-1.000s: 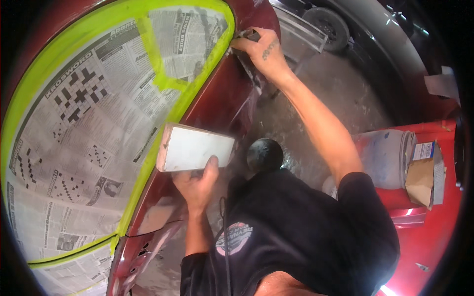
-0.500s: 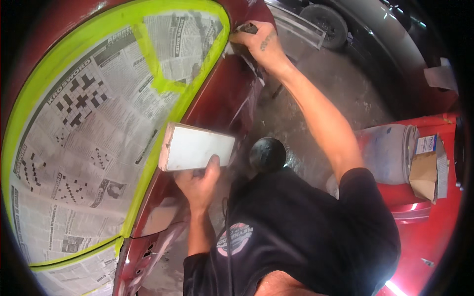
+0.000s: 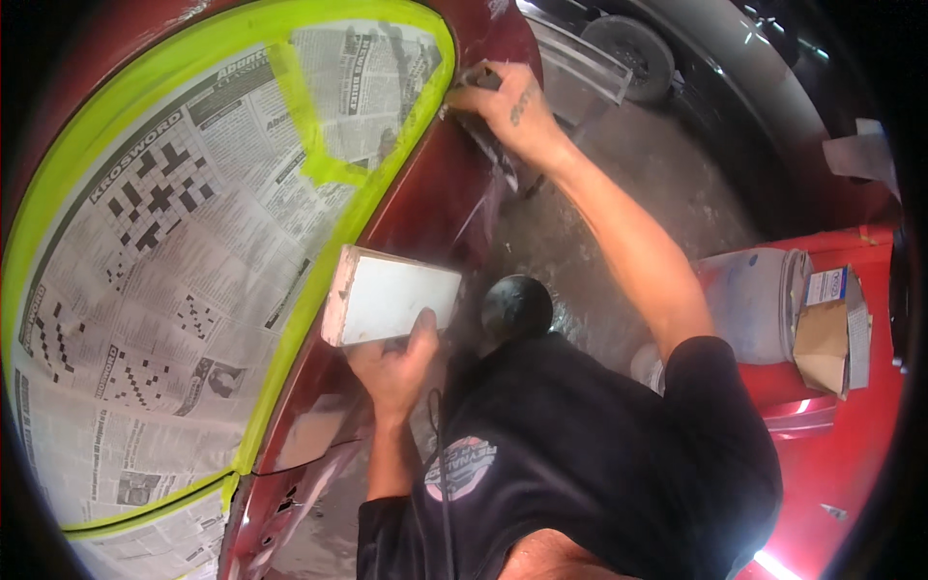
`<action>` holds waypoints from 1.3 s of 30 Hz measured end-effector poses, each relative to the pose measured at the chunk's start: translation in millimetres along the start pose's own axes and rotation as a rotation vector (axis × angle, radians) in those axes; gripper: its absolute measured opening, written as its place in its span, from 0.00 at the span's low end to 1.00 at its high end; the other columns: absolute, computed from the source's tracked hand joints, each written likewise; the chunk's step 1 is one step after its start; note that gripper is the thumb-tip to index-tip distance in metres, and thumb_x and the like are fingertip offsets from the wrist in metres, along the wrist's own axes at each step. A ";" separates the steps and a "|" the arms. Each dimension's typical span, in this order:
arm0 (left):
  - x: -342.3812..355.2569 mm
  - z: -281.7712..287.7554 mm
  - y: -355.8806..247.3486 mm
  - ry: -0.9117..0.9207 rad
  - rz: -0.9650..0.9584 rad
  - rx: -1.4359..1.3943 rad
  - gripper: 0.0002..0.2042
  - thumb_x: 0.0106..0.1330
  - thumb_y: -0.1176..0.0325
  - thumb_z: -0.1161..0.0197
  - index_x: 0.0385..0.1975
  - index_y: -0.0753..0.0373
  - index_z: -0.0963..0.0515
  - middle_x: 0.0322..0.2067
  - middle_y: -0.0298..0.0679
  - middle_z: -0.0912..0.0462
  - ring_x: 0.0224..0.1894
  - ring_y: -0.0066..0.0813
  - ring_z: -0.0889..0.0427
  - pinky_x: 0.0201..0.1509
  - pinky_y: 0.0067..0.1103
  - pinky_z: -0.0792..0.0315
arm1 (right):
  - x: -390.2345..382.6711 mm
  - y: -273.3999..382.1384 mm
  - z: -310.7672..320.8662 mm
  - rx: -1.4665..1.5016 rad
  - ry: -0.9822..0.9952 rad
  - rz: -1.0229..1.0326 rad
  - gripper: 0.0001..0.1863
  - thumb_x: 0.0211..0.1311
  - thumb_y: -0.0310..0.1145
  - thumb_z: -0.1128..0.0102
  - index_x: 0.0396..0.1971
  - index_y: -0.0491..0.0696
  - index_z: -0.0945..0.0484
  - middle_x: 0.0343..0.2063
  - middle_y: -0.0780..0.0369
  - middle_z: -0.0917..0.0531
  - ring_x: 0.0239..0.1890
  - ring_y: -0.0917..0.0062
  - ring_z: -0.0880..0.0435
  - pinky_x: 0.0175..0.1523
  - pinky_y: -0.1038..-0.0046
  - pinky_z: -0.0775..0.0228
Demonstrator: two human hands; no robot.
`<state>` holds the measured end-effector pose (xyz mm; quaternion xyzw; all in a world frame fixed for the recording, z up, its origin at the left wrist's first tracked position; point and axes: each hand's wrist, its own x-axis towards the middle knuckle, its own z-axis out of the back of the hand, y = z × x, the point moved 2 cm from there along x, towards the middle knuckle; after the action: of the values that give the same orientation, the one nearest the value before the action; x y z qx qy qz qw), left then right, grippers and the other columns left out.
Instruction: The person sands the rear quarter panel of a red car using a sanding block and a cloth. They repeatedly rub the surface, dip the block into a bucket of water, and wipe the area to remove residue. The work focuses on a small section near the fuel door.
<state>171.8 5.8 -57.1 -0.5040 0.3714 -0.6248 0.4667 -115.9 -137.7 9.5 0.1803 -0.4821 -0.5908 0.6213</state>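
My left hand [image 3: 394, 375] grips a white rectangular slab [image 3: 401, 298] from below, thumb over its face; the slab's thick side edge is pinkish and smudged. It is held in front of the dark red car body panel [image 3: 425, 208]. Farther up, my right hand [image 3: 512, 101] is closed around a small dark piece [image 3: 483, 79], whose kind I cannot make out. Its fingertips are at the red panel, right beside the bright yellow-green masking tape [image 3: 447, 48]. Newspaper [image 3: 222, 242] covers the car windows inside that tape.
A dark round object [image 3: 517, 307] is below, close to my torso. At the right, a cloudy plastic container [image 3: 749, 300] and an opened cardboard box [image 3: 829, 333] rest on a red surface [image 3: 851, 435]. A wheel [image 3: 628, 58] and a dark car [image 3: 764, 106] stand beyond the concrete floor [image 3: 667, 174].
My right hand has shifted slightly down along the panel beside the tape. The slab in my left hand sits a little lower and farther right in view.
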 end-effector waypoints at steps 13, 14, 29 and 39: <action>2.2 0.7 -3.8 0.029 0.024 -0.029 0.12 0.59 0.75 0.24 0.43 0.70 0.12 0.39 0.40 0.09 0.40 0.29 0.14 0.50 0.28 0.21 | 5.8 -12.2 4.7 -0.134 -0.038 0.205 0.11 0.59 0.34 0.32 0.34 0.42 0.09 0.31 0.49 0.10 0.36 0.62 0.08 0.44 0.65 0.20; 3.8 -1.2 -4.2 0.027 0.018 -0.011 0.12 0.59 0.75 0.24 0.43 0.70 0.12 0.39 0.40 0.09 0.40 0.29 0.14 0.50 0.28 0.21 | -2.7 -12.1 -2.6 -0.048 -0.065 0.222 0.11 0.60 0.34 0.32 0.34 0.43 0.09 0.32 0.50 0.09 0.35 0.61 0.08 0.42 0.64 0.20; 4.0 -0.2 -5.5 0.041 0.000 0.028 0.13 0.59 0.76 0.25 0.43 0.71 0.12 0.40 0.41 0.09 0.41 0.29 0.13 0.51 0.28 0.21 | 3.1 -5.2 3.8 -0.040 -0.007 0.008 0.11 0.59 0.36 0.31 0.36 0.47 0.07 0.36 0.52 0.09 0.37 0.59 0.09 0.45 0.66 0.20; 3.6 -1.1 -5.8 0.038 -0.019 0.034 0.13 0.58 0.75 0.24 0.43 0.68 0.12 0.39 0.40 0.09 0.40 0.31 0.12 0.49 0.29 0.20 | -7.2 -5.0 -6.4 -0.006 -0.093 0.173 0.12 0.59 0.35 0.32 0.35 0.42 0.09 0.32 0.49 0.10 0.35 0.64 0.08 0.43 0.66 0.21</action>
<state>169.3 3.9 -50.9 -0.4874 0.3646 -0.6451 0.4620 -112.4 -134.6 -0.3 0.1085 -0.5224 -0.5443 0.6474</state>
